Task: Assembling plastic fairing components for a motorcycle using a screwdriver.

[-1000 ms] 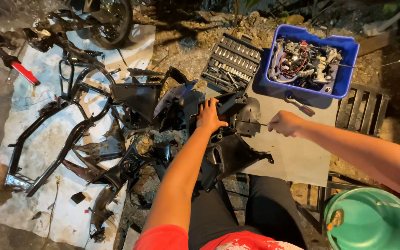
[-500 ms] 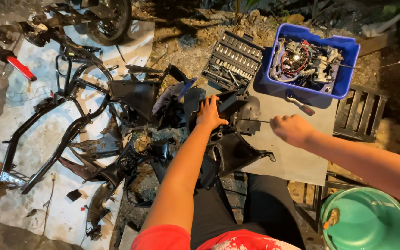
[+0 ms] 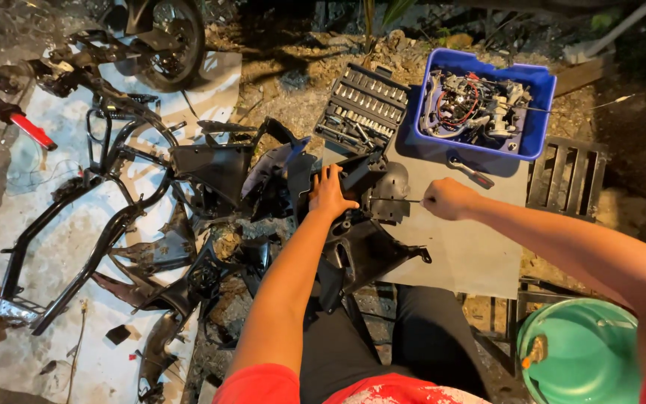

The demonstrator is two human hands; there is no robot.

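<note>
My left hand [image 3: 330, 193] presses down on a black plastic motorcycle fairing panel [image 3: 364, 247] that lies in front of my knees. A thin screwdriver [image 3: 398, 200] is gripped in my right hand [image 3: 450, 200], its shaft pointing left into the top part of the panel. Both hands are over the edge of a grey board [image 3: 472, 254] on the ground.
A blue bin [image 3: 536, 112] of parts and wires, an open socket set [image 3: 360, 105] and a loose ratchet [image 3: 472, 172] lie beyond the board. At left, a bare black motorcycle frame [image 3: 99, 224] and more black panels [image 3: 211, 168] rest on white sheeting. A green basin [image 3: 581, 359] stands at lower right.
My right hand with the screwdriver stays at the panel, shifting only slightly. My left hand keeps holding the panel down.
</note>
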